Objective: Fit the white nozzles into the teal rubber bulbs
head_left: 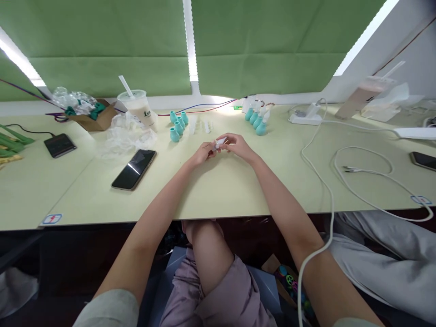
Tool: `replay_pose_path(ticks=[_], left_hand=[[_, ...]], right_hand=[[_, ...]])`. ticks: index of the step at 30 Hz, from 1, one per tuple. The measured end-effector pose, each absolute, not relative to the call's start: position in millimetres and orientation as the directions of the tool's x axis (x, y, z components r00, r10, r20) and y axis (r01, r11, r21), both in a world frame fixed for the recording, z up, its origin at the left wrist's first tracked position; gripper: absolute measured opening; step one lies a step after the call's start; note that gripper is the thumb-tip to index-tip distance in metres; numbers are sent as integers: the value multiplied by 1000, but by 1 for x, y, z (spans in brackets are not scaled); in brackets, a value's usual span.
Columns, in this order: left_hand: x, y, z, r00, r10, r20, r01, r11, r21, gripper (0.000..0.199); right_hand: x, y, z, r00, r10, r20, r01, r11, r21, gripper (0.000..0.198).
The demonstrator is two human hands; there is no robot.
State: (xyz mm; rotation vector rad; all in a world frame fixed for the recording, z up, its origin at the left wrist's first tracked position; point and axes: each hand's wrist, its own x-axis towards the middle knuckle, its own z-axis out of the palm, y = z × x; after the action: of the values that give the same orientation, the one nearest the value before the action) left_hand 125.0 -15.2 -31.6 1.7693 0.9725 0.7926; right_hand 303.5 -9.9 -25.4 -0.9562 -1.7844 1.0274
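My left hand (203, 152) and my right hand (237, 145) meet over the middle of the table, fingers closed around a small whitish translucent piece (220, 143). Its exact kind is too small to make out, and fingertips cover part of it. Just beyond my left hand stand several teal bulb-shaped pieces (175, 134) with open necks. Clear and white small plastic parts (207, 126) lie beside them. Past my right hand, a row of teal bulbs with clear pointed tips (261, 127) stands upright.
A black phone (134, 170), crumpled plastic bag (126, 131) and lidded drink cup (139, 111) are at the left. Behind them sits a cardboard box (97, 119). To the right, a white cable (315, 168) runs from a power strip (305, 119) across my right arm.
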Motion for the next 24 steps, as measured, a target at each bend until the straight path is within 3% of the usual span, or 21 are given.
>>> replay_pose_path(ticks=[4,7,10,12,18,24], left_hand=[[120,-13,-26,439,895,79,383,-266,885,59],[102,-1,-24,81,929,360,631,-327,704,43],[70,13,-25,-264,745,612,816,-165,554,39],[49,20,-30,-359,714,602,820,-66,568,47],[27,32,-48,-406,844,350,731,70,679,49],[34,29,-45,-467,802,372,776,170,608,29]], right_hand=[[303,-8,-28,-349,906,240,172,313,-934,39],[303,-4,-30,-303,934,191,112,234,-966,41],[304,-3,-31,-319,937,143,30,161,-987,40],[304,-3,-32,-339,934,117,-13,120,-993,41],[304,-7,-33,-414,907,77,5,87,-996,46],[304,-5,-36,-448,892,64,7,75,-997,44]])
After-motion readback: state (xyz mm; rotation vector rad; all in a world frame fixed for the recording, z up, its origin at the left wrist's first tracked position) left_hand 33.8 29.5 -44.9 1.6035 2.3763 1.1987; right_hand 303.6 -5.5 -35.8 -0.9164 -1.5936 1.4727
